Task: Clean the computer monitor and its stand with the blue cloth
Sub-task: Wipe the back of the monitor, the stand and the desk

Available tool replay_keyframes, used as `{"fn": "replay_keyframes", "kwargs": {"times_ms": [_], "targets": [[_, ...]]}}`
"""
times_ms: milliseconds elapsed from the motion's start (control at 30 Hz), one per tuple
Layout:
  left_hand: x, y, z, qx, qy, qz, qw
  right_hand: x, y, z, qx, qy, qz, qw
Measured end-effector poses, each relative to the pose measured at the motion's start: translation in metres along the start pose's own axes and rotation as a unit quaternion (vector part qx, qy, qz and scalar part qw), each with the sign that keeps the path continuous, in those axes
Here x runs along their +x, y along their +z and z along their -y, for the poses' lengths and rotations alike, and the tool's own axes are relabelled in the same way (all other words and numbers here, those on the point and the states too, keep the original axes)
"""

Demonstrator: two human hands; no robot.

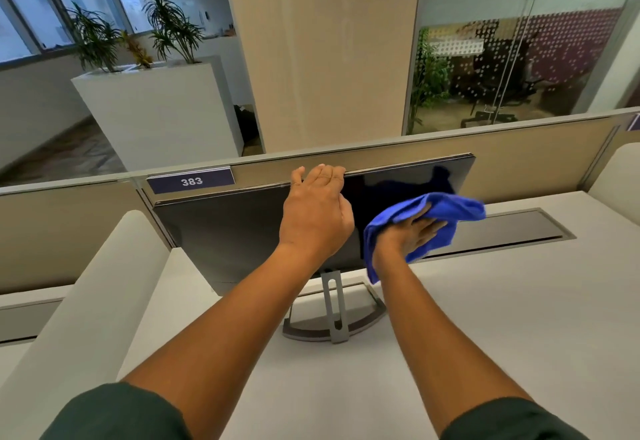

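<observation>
Dark green sleeves (114,412) at the bottom edge, one on each forearm; both arms bare from there up, reaching forward over a white desk (485,318).

Stand (334,315): grey metal, upright post with a slot, curved base resting on the desk, directly between the two forearms.

Monitor (225,231): dark, switched off, glossy, tilted back on the stand, its top edge close to the partition behind. No brand legible on it.

Left hand (315,214): laid over the upper middle of the monitor, fingers hooked over the top edge, thumb against the screen face, gripping the panel.

Right hand (412,231): fingers extended and flat, pressing the cloth (426,218) to the right part of the screen. Cloth is blue, bunched, its folds spilling above and below the hand; its reflection shows dark in the glass above.

Cable slot (512,228): long dark recess in the desk, right of the monitor.

Partition (381,162): beige panel with grey cap. Label (191,181) on it, dark blue plate, white numerals "383", left of the monitor's top edge.

Beyond: beige column (322,58) bearing a paper notice, text too small to read; white planter (156,114) with green plants; glass wall (519,41) with dotted frosting.
</observation>
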State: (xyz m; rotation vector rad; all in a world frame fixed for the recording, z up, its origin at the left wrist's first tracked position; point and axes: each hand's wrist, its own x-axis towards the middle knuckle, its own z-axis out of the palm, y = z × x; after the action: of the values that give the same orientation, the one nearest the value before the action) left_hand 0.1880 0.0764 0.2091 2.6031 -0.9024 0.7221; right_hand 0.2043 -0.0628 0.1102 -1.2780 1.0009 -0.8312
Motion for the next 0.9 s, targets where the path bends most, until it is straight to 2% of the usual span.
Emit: {"fn": "replay_keyframes", "kwargs": {"times_ms": [67,133,333,400,467,533,633,767,900], "targets": [[0.0,-0.002,-0.001,0.005,-0.005,0.005,1.0,-0.026,0.005,-0.016,0.0,-0.033,0.016,0.999],[-0.001,-0.006,-0.002,0.009,-0.009,0.007,1.0,-0.049,0.013,-0.015,-0.013,-0.102,0.016,0.995],[-0.002,-0.013,-0.005,-0.003,-0.023,0.012,1.0,-0.046,0.027,0.033,-0.07,-0.265,-0.05,0.96],[0.002,-0.012,-0.002,-0.007,-0.021,0.008,1.0,-0.047,0.029,0.029,-0.138,-0.323,-0.058,0.935],[0.003,-0.011,0.0,-0.01,-0.019,0.004,1.0,-0.05,0.025,0.014,-0.199,-0.399,-0.034,0.894],[0.001,-0.013,-0.002,-0.022,-0.019,0.003,1.0,-0.047,0.02,0.003,-0.208,-0.448,-0.008,0.869],[-0.002,-0.018,-0.004,-0.029,-0.023,0.009,0.999,-0.039,0.018,0.009,-0.167,-0.419,-0.035,0.892],[-0.001,-0.019,-0.001,-0.015,-0.03,0.037,0.999,-0.014,0.015,0.036,-0.068,-0.293,-0.077,0.951],[0.001,-0.02,-0.001,-0.013,-0.03,0.046,0.998,0.027,0.007,0.042,0.001,-0.207,-0.101,0.973]]}}
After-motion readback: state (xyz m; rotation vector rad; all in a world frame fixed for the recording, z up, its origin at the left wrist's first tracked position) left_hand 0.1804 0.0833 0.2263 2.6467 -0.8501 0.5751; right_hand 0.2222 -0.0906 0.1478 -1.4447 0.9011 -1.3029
